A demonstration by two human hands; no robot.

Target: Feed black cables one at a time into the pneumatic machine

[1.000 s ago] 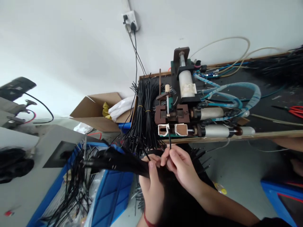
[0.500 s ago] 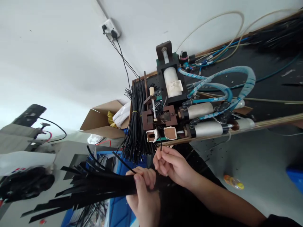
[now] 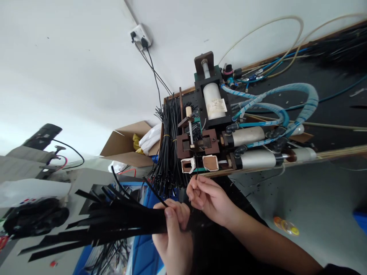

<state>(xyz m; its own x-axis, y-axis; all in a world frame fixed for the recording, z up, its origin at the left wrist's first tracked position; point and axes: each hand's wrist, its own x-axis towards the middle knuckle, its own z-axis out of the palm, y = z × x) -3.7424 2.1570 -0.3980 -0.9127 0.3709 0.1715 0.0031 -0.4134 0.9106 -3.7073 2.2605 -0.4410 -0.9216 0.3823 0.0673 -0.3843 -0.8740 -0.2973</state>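
My left hand [image 3: 173, 229] is wrapped round a thick bunch of black strips [image 3: 123, 219], whose loose ends fan out to the left. One thin strip [image 3: 155, 193] sticks up apart from the others. Just right of it, my right hand [image 3: 208, 196] pinches the lower end of a single thin black strip [image 3: 197, 173]. That strip runs up between the two pale-edged clamp pads [image 3: 210, 163] at the front of a pneumatic machine [image 3: 214, 101]; its upper end is hidden there. My right fingertips are just below the pads.
A tied bundle of black strips [image 3: 169, 149] hangs over the bench edge left of the machine. Air hoses [image 3: 306, 93] loop to its right. A blue bin [image 3: 146, 248] and a cardboard box [image 3: 123, 147] stand at left; a plastic bottle [image 3: 286, 225] lies on the floor.
The view has shifted slightly, so the machine appears further right. Both hands keep their holds, and the right hand stays close below the clamp pads.
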